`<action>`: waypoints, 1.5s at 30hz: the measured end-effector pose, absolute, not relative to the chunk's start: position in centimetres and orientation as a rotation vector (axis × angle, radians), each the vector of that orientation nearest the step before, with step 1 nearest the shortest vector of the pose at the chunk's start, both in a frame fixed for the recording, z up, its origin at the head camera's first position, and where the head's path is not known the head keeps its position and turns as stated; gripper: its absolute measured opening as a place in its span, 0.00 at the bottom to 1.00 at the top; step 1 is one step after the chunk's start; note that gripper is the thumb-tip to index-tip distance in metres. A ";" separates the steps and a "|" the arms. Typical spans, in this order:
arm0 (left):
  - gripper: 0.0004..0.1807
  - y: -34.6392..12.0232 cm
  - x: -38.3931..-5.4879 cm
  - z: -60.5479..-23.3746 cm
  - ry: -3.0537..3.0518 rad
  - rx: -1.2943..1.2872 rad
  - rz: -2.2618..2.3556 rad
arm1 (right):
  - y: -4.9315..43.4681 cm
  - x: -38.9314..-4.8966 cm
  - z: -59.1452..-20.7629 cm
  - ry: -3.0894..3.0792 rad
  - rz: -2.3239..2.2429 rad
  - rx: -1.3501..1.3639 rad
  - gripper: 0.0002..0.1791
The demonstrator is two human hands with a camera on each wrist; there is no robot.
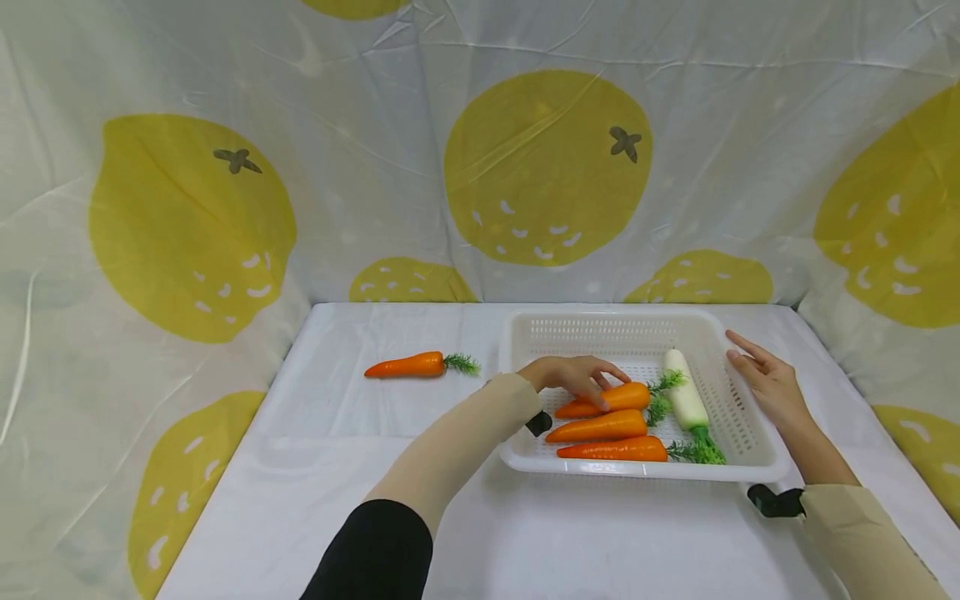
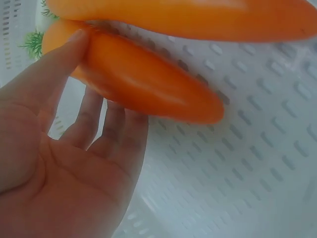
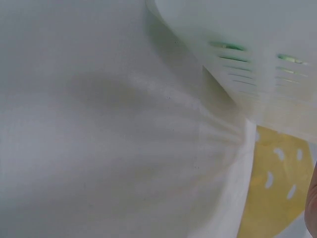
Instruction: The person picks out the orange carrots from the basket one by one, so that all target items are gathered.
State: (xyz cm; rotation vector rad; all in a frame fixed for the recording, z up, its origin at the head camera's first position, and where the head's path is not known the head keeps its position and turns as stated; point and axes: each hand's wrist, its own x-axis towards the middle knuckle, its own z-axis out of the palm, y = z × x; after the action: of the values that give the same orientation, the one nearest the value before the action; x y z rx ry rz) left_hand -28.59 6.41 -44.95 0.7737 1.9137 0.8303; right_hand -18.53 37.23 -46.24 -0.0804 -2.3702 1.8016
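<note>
A white perforated plastic basket stands on the table. Inside lie three orange carrots with green tops: a far carrot, a middle carrot and a near carrot. To their right is a white radish with green leaves toward the near side. My left hand reaches over the basket's left side and holds the far carrot, thumb on one side and fingers on the other. My right hand touches the basket's right rim from outside, fingers fairly straight; the right wrist view shows only a sliver of it.
Another carrot lies on the white-covered table, left of the basket. A cloth printed with yellow lemons hangs behind and on both sides.
</note>
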 end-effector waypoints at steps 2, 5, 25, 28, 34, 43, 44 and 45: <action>0.35 6.4 -28.6 -44.9 1.912 0.755 0.838 | 37.2 -18.5 -46.2 -2.373 1.806 -0.087 0.28; 0.35 6.4 -28.5 -44.7 1.918 0.715 0.846 | 37.3 -18.5 -46.3 -2.382 1.797 -0.092 0.28; 0.34 5.6 -29.2 -42.1 1.877 0.766 0.966 | 37.4 -18.5 -46.4 -2.399 1.752 -0.071 0.29; 0.34 5.3 -29.2 -41.2 1.864 0.810 0.989 | 37.4 -18.5 -46.4 -2.392 1.764 -0.070 0.28; 0.35 4.0 -29.1 -39.4 1.834 0.917 1.039 | 37.3 -18.5 -46.3 -2.387 1.793 -0.083 0.28; 0.35 1.1 -29.3 -37.8 1.792 1.033 1.060 | 37.3 -18.4 -46.2 -2.393 1.817 -0.110 0.29; 0.35 0.7 -29.3 -37.6 1.785 1.045 1.058 | 37.2 -18.4 -46.3 -2.387 1.820 -0.106 0.29; 0.36 0.3 -29.2 -37.4 1.777 1.051 1.055 | 37.3 -18.5 -46.3 -2.379 1.829 -0.104 0.28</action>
State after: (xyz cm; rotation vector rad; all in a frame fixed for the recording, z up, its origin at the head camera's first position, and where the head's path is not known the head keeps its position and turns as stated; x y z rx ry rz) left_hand -29.24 0.35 -37.43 1.0513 1.7770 1.0547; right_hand -18.45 37.25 -46.31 -0.1045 -2.3790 1.8287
